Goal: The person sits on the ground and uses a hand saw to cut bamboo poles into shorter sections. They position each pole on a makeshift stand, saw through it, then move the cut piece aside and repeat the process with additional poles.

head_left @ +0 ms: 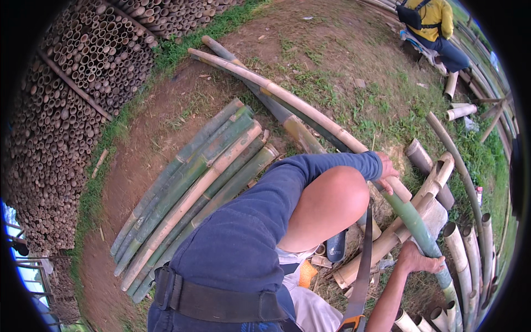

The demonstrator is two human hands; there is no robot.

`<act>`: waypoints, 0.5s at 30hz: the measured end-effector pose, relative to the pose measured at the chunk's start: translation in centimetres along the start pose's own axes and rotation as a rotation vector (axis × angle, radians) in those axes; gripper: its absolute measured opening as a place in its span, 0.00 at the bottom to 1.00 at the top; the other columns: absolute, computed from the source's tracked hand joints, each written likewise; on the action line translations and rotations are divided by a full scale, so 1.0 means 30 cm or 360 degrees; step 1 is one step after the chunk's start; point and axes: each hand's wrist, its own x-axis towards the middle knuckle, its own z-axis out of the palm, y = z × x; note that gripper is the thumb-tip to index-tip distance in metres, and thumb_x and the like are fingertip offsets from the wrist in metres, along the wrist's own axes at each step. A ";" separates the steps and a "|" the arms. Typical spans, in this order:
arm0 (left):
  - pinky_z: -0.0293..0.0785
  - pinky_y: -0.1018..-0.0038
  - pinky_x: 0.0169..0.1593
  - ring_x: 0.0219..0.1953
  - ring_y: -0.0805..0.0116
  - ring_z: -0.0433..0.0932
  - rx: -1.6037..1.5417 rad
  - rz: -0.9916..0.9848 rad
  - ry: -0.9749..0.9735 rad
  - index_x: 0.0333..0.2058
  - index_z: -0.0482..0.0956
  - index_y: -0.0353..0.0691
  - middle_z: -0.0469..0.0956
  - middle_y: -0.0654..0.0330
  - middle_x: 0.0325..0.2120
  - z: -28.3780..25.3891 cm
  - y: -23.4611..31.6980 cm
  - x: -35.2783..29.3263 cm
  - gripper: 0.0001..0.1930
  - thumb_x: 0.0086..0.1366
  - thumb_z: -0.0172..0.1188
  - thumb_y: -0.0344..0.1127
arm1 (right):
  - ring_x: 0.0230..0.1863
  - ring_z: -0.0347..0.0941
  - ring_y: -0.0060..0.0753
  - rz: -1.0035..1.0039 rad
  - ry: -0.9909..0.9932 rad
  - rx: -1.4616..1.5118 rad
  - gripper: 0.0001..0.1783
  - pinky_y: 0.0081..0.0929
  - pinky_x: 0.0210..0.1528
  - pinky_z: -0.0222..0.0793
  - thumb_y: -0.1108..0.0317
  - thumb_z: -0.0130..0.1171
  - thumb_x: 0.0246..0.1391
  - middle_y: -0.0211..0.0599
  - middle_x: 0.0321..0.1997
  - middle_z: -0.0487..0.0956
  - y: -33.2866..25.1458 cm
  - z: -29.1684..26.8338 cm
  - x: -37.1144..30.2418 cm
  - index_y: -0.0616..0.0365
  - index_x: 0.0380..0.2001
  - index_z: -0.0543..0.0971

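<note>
A long green bamboo pole (pixel 418 227) slants across the front of me, with a tan bamboo pole (pixel 326 123) lying along its upper stretch. My left hand (pixel 385 172), in a blue sleeve, is closed round the two near the tan pole's cut end. Lower down, my right hand (pixel 418 259) grips the green pole, its fingers reaching over the far side. A handsaw (pixel 363 263) with an orange and black handle stands blade up between my knee and right forearm; neither hand is on it. Beneath the green pole lies a notched bamboo support (pixel 381 246).
Several cut bamboo lengths (pixel 199 193) lie side by side at left, before a large bamboo stack (pixel 94 72). More upright bamboo pieces (pixel 462 260) stand at right. A dark bottle (pixel 336 246) is by my knee. A person in yellow (pixel 434 22) sits far right.
</note>
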 end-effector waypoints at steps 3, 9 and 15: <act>0.82 0.47 0.56 0.50 0.41 0.87 0.0039 0.0004 0.0069 0.62 0.80 0.50 0.88 0.45 0.42 0.002 0.006 -0.004 0.55 0.54 0.52 0.92 | 0.51 0.74 0.51 0.0073 0.0190 0.0247 0.30 0.41 0.57 0.70 0.67 0.79 0.46 0.43 0.47 0.80 -0.034 -0.045 -0.017 0.60 0.52 0.79; 0.80 0.50 0.64 0.55 0.43 0.86 0.0156 -0.0129 -0.0115 0.71 0.73 0.58 0.86 0.44 0.52 -0.020 0.020 0.016 0.58 0.52 0.55 0.92 | 0.46 0.74 0.39 0.0324 0.0795 0.1016 0.26 0.33 0.51 0.71 0.71 0.76 0.52 0.38 0.45 0.80 -0.099 -0.170 -0.145 0.59 0.53 0.77; 0.82 0.50 0.61 0.54 0.44 0.86 0.0288 -0.0156 -0.0226 0.71 0.72 0.55 0.87 0.45 0.51 -0.051 0.059 0.029 0.67 0.37 0.66 0.92 | 0.41 0.75 0.28 0.0103 0.1093 0.1609 0.23 0.26 0.45 0.72 0.74 0.73 0.58 0.33 0.43 0.79 -0.173 -0.189 -0.028 0.58 0.54 0.76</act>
